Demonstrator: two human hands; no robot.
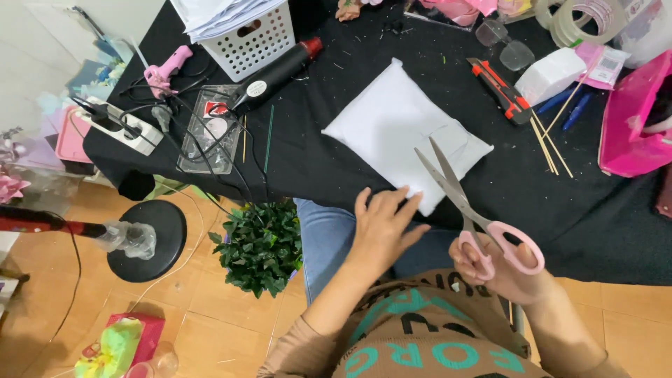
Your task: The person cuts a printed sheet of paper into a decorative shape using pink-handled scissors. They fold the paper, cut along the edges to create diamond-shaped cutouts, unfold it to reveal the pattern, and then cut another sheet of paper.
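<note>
Right hand (500, 269) fingers clamped in pink-handled scissors (465, 206), blades apart over white fabric sheet (399, 126); left hand (381, 227) fingers spread, touching sheet's near edge on black bench (602, 210).

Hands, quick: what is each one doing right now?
Left hand: open, fingers spread, resting at the white sheet edge.
Right hand: closed on the pink-handled scissors, blades parted.

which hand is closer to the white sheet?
Left. The left hand touches the white sheet's near corner; the right hand holds open pink scissors off to its right, blades over the edge.
</note>
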